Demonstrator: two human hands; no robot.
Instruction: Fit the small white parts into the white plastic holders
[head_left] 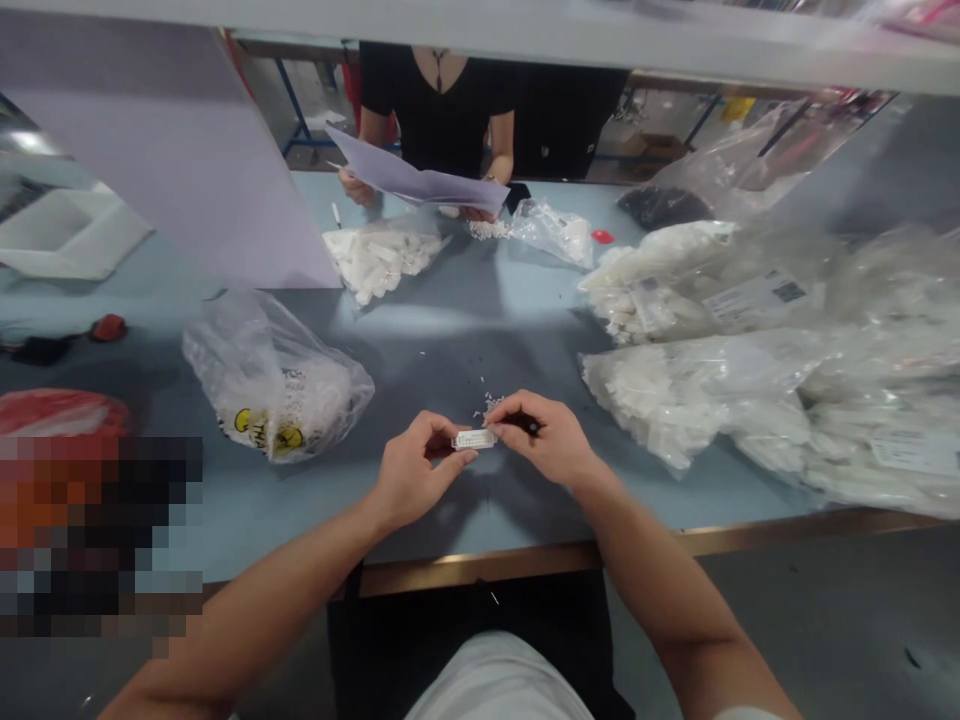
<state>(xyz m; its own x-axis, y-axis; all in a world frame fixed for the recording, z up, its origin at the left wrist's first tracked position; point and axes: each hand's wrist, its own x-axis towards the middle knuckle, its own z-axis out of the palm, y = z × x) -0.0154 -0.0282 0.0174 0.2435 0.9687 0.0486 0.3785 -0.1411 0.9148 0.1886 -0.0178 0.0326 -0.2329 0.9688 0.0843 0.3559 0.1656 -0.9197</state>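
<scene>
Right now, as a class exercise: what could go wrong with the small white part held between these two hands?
The white plastic connector housing is held only by the fingertips of the left hand and right hand, so it could slip. The dark item in the right hand sits close and might scratch it. Loose white bits on the blue-grey work table could get knocked away or lost.
</scene>
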